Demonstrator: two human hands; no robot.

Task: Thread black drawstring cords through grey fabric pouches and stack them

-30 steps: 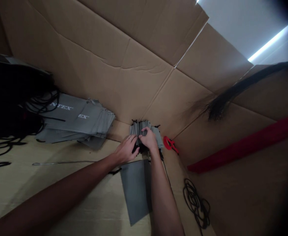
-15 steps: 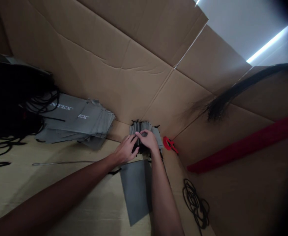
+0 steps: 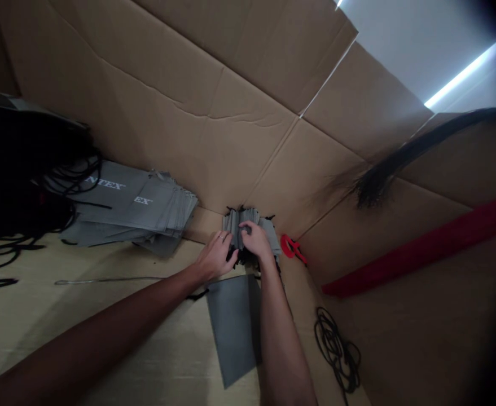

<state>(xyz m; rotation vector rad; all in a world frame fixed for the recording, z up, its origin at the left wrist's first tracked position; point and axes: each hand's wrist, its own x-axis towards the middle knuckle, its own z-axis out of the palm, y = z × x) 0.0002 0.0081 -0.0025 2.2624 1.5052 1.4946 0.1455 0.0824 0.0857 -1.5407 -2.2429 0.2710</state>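
A bundle of grey fabric bags with black drawcords stands on edge in the corner of the cardboard. My left hand, with a ring on one finger, grips its near left side. My right hand curls over its top right, with fingers among the bag edges. A flat grey bag lies just below my hands, partly hidden by my right forearm. A stack of grey bags with white print lies to the left, out of reach of my fingers.
Cardboard sheets line the surface and walls. A black cord mass lies far left, with a black cord coil lower right. A red clip sits right of the bundle. A red strip and black fringe cross the right wall.
My left hand's fingers have drawn back slightly from the middle of the bundle. My right fingers have shifted a little on its top. The bundle stays in the same place.
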